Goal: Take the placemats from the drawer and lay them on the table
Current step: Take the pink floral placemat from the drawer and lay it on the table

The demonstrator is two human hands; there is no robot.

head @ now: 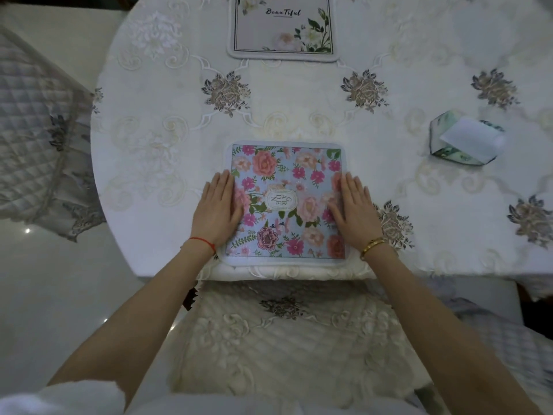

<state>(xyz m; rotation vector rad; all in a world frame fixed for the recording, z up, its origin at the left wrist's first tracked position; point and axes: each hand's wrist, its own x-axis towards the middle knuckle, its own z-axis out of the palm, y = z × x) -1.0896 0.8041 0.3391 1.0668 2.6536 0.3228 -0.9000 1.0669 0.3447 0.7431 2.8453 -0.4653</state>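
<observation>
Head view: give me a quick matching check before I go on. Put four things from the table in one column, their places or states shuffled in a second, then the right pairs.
Things:
1. pink floral placemat
2. white placemat
3. tissue box
4. left hand

Places or states:
A. far side of the table, printed "Beautiful"
B. right part of the table, apart from both mats
C. near table edge, a hand flat on each side
D. red string at its wrist

Pairs: 1-C, 2-A, 3-B, 4-D

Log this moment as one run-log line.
left hand flat on floral placemat | right hand flat on it | white placemat laid opposite
</observation>
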